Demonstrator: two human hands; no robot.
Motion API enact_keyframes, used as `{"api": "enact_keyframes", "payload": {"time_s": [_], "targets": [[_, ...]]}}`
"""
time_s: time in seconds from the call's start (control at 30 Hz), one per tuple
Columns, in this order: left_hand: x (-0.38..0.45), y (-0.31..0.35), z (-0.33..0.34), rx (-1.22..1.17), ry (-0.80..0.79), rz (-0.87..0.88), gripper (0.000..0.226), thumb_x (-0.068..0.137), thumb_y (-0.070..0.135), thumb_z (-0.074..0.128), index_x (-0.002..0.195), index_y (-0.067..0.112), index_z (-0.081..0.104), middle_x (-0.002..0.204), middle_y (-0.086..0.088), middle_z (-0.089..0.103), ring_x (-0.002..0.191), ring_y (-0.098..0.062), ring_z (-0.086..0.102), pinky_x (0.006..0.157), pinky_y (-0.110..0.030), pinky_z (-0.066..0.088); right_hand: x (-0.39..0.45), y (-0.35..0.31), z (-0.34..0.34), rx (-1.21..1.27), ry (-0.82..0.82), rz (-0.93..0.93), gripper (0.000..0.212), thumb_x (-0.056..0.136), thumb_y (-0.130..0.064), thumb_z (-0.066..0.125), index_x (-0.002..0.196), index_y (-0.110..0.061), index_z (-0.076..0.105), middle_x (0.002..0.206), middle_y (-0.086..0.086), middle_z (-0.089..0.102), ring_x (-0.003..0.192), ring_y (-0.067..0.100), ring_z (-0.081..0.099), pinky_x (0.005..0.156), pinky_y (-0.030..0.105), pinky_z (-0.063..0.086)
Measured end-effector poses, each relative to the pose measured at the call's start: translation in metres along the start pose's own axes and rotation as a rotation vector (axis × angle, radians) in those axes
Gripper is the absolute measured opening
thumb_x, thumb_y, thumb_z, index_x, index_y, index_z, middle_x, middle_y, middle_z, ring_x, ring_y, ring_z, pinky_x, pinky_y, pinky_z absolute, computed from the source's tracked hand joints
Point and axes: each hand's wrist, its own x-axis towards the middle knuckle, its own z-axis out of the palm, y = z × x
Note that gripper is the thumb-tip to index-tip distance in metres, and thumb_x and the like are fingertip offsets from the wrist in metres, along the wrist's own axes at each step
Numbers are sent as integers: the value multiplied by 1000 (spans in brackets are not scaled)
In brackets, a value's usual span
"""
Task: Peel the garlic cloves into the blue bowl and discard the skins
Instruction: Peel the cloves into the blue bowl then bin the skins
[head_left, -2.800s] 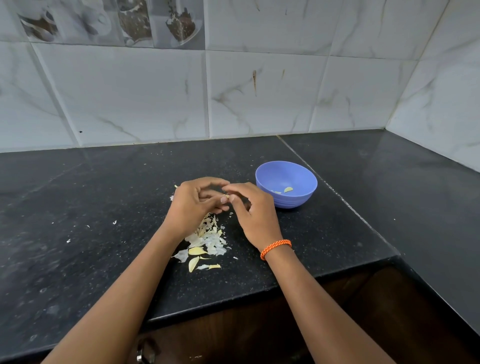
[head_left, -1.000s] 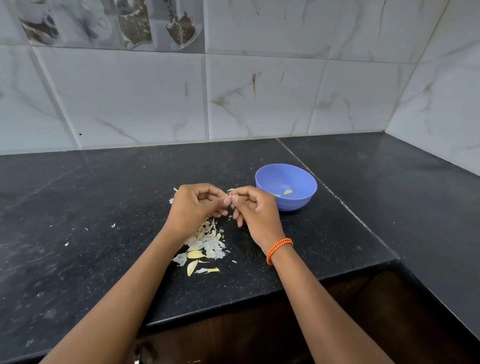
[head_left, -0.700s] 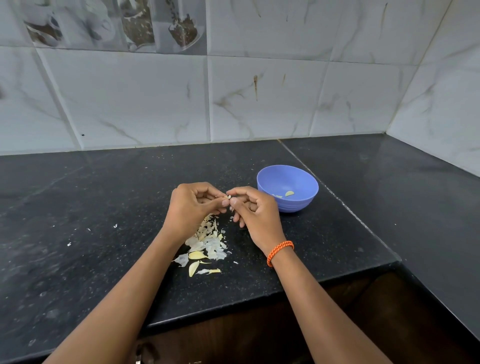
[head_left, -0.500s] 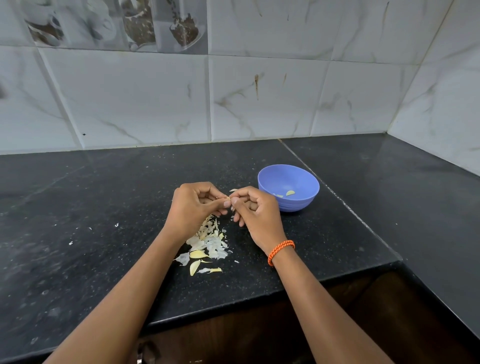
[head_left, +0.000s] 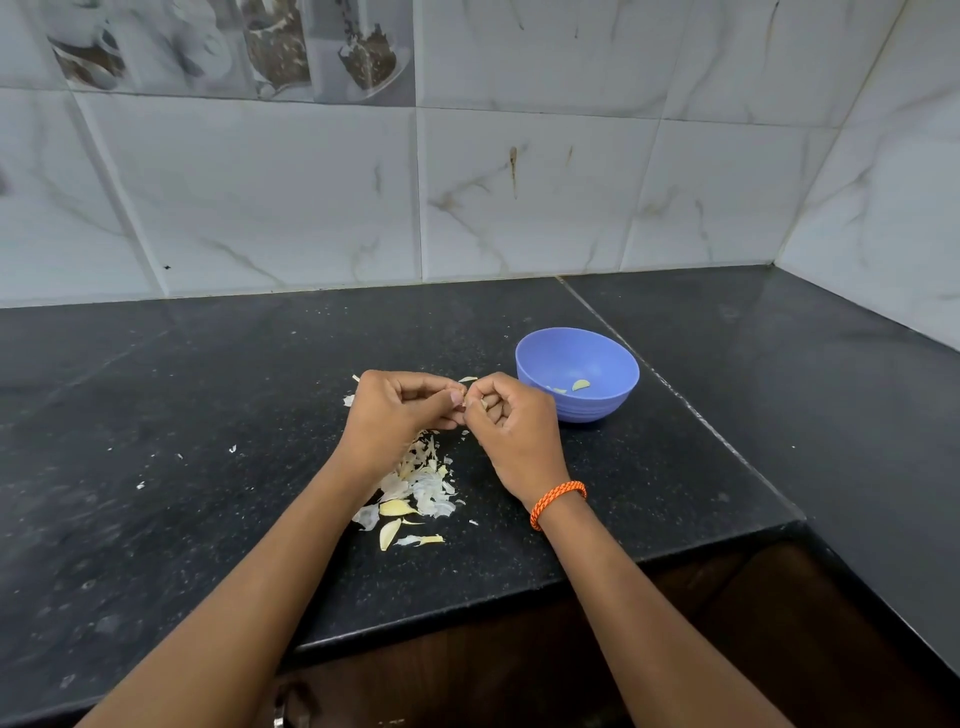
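Garlic skins (head_left: 415, 486) litter my black counter (head_left: 208, 415); the blue bowl (head_left: 576, 374) on my right holds peeled cloves (head_left: 580, 385). My left hand (head_left: 395, 415) and right hand (head_left: 511, 426), fingers curled, pinch one clove (head_left: 464, 401) between them.

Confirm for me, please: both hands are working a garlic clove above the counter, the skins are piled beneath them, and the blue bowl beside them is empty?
Not quite: the blue bowl is not empty. The head view shows a couple of peeled cloves in it. The rest holds: the left hand and right hand pinch a clove above the skins.

Blue bowl (head_left: 597, 410) upright on counter, two peeled cloves (head_left: 580, 385) inside; skin pile (head_left: 421, 480) left of it.
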Motion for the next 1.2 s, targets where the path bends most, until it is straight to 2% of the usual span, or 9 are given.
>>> {"api": "enact_keyframes", "payload": {"time_s": [0.1,0.17,0.37,0.5,0.6,0.67,0.87,1.03,1.2], "targets": [[2,0,-3,-56,51,-12,11,98,3,75,104,-4,81,91,-21,80,81,-31,80,78,-32,68,1,1,-1,-16,1,28,9,95,-9,69,86,-10,72,66,-2,64,57,5,52,55,20,45],[5,-1,-6,-93,95,-22,13,99,5,75,106,-4,80,92,-23,80,81,-32,80,78,-32,68,0,1,1,-33,-48,31,10,98,-9,67,90,-11,72,72,-5,65,63,5,56,60,20,48],[7,-6,-10,-56,86,-4,12,100,4,73,108,0,81,91,-20,81,80,-32,80,76,-31,67,0,5,8,-232,-147,-63,22,109,-13,53,102,-20,73,94,-8,70,90,14,63,81,44,54],[6,-4,-9,-41,66,-21,11,98,3,75,106,-2,81,90,-21,81,80,-32,80,76,-30,67,0,3,6,-225,-131,-17,17,107,-17,60,106,-23,77,93,-10,77,87,10,69,82,42,58],[5,-2,-8,-35,11,-48,10,97,0,75,105,-5,80,91,-22,80,79,-31,79,76,-31,67,0,1,0,-76,-8,17,15,99,-10,71,108,-21,76,96,-11,76,90,5,71,78,22,59],[4,-1,-9,-36,-13,-60,10,96,-2,75,104,-6,80,91,-24,79,76,-31,79,73,-31,67,0,-2,-2,26,22,29,19,97,-7,73,111,-19,75,97,-9,76,91,5,71,76,17,58],[1,1,-7,-53,-27,-57,10,95,-3,76,104,-5,78,88,-27,78,70,-29,77,68,-30,66,-1,-6,-3,85,-15,13,21,94,-5,76,111,-16,81,96,-10,79,91,5,73,77,14,57],[3,0,-8,-51,-56,-28,9,96,-3,74,104,-6,74,86,-27,77,71,-30,78,69,-31,66,-1,-7,-5,207,-23,65,26,93,-7,79,118,-15,78,101,-3,79,95,12,75,82,24,62],[3,-4,-5,8,-119,29,8,103,3,68,105,-5,67,83,-15,74,68,-31,75,67,-35,66,-2,-10,-7,322,-34,92,24,90,-12,84,114,-12,77,101,2,79,93,15,75,84,28,62]]}}
